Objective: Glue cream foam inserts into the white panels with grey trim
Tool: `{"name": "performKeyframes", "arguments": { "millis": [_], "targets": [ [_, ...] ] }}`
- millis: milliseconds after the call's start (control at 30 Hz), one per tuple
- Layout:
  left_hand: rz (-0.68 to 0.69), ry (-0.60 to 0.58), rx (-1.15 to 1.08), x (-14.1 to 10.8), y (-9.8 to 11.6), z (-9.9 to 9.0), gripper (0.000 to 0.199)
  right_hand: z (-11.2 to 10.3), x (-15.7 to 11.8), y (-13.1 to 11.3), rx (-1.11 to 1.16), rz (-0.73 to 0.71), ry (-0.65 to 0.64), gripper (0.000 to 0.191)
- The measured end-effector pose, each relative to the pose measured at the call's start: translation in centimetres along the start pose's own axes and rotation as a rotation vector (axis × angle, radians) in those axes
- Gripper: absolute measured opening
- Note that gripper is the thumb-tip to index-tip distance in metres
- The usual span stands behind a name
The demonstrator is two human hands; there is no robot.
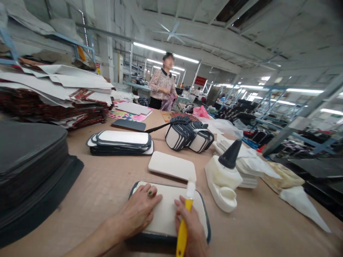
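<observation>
A cream rounded panel (163, 221) with a dark blue-grey border lies flat in front of me. My left hand (139, 210), a ring on one finger, rests on its left part with bent fingers and the thumb out, holding nothing. In my right hand (191, 221) is a brush (182, 233) with a yellow handle, gripped over the panel's right side. Its pale bristles point away from me, near the corner of a smaller cream board (171, 165). A white glue bottle (222, 175) with a black cone top stands to the right.
Dark sheets (32, 160) are stacked high at the left. Behind the panel lie white-faced padded pieces (123, 139) and tied bundles of similar pieces (184, 135). White cloth pieces (246, 164) sit beyond the bottle. Across the table (102, 189) a person (163, 84) stands holding fabric.
</observation>
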State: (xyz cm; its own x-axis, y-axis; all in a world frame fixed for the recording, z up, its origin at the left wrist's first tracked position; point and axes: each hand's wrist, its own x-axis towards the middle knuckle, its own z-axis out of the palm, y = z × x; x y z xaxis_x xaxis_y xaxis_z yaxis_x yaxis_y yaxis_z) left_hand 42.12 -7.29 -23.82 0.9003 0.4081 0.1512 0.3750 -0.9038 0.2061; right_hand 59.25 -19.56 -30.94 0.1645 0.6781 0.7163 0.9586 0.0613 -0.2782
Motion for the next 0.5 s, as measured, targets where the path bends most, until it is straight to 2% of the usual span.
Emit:
{"name": "performKeyframes", "arguments": {
  "millis": [67,133,267,400,500],
  "targets": [
    [0.051,0.000,-0.005,0.1,-0.3,0.7,0.055,1.7,0.7,-0.8,0.067,0.005,-0.041,0.034],
    [0.069,-0.023,0.006,0.2,-0.6,1.2,0.064,2.3,1.1,-0.1,0.090,0.031,-0.082,0.034],
    [-0.008,-0.054,0.042,0.1,-1.5,1.6,0.064,0.9,1.3,4.7,-0.045,0.030,-0.134,0.035],
    [-0.112,0.082,0.060,-0.7,-3.4,2.0,0.053,-0.4,0.9,9.6,-0.256,-0.107,-0.150,0.035],
    [-0.172,0.197,0.046,-1.0,-4.7,2.1,0.049,-0.3,0.7,10.9,-0.425,-0.132,-0.098,0.030]
  ]
}}
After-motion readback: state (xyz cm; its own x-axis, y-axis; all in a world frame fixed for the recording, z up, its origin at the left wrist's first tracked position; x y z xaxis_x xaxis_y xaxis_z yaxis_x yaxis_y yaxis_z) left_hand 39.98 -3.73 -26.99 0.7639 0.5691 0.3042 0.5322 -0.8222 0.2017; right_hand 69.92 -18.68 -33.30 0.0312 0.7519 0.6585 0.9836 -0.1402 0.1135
